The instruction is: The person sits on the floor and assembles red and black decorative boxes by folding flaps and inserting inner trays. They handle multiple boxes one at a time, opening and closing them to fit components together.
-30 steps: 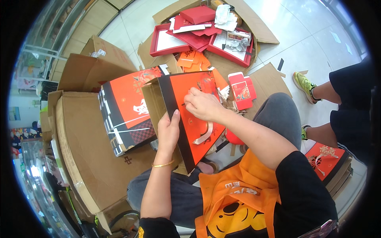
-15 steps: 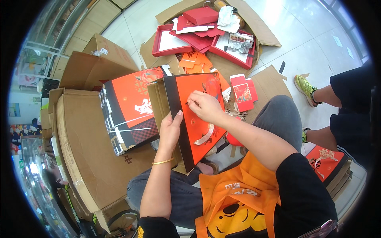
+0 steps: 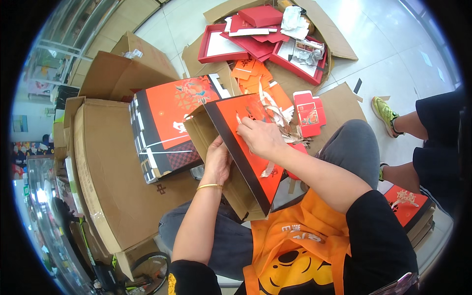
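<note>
A red gift box (image 3: 255,147) with black edges and a brown cardboard inside stands tilted before me, its open side to the left. My left hand (image 3: 216,160) is in that open side, its fingers partly hidden behind the front panel. Against the red face, my right hand (image 3: 263,137) has its fingers pinched together at a pale ribbon (image 3: 268,170), whose end hangs below the hand. To the left lies a stack of flat red and black box panels (image 3: 169,118) with pale strips across it.
A large brown carton (image 3: 132,162) lies at the left, another open carton (image 3: 130,69) behind it. Red trays (image 3: 209,56) and a bundle of pale ribbons (image 3: 280,115) lie ahead. A small red box (image 3: 309,113) is beyond my knee. Another person's shoe (image 3: 385,115) is at the right.
My left hand has moved from the box's edge into its open side. The box has tilted and shifted slightly right. My right hand stays at its face, and the pale ribbon bundle beyond is more exposed.
</note>
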A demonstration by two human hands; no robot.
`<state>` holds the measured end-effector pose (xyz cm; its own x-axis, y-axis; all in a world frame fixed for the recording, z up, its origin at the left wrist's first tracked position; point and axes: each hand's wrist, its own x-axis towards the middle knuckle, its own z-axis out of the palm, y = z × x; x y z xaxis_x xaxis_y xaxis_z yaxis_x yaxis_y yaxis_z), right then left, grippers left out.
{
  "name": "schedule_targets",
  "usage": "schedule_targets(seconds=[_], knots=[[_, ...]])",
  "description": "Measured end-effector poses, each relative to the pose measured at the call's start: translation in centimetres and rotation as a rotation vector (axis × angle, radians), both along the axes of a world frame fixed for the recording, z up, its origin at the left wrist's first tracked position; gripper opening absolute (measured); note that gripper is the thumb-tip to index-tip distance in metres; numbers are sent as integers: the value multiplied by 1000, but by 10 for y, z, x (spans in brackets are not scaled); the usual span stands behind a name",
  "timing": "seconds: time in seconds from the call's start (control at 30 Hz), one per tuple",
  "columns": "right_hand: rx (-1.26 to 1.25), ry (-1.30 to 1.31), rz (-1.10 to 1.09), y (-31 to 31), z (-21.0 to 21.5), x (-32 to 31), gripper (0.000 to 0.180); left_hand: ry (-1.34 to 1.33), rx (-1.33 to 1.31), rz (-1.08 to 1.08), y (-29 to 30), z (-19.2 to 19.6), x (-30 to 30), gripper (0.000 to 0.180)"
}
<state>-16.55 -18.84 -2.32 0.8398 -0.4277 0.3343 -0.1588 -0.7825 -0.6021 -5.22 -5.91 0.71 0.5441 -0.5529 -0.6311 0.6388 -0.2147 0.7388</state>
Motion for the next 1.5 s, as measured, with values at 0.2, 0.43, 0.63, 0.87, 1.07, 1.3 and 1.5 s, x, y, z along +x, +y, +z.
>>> schedule_targets(seconds=[0.2, 0.43, 0.63, 0.87, 1.07, 1.3, 1.5], knots=[[388, 152, -27, 6, -13, 4, 21, -234, 38, -17, 4, -18, 4, 15], [725, 132, 107, 2, -40, 8, 32, -679, 171, -153, 1, -36, 5, 20], [1418, 285, -104, -2, -44, 7, 32, -612, 119, -166, 2, -42, 6, 25], [1330, 229, -199, -11, -71, 0, 26, -688, 249, -271, -2, -32, 5, 23], [572, 168, -162, -8, -23, 5, 23, -677, 192, -250, 1, -32, 8, 24], [498, 158, -57, -18, -12, 2, 20, -524, 193, -231, -2, -19, 4, 25], [449, 229, 32, -26, -6, 2, 19, -502, 229, -234, -4, -11, 2, 27]])
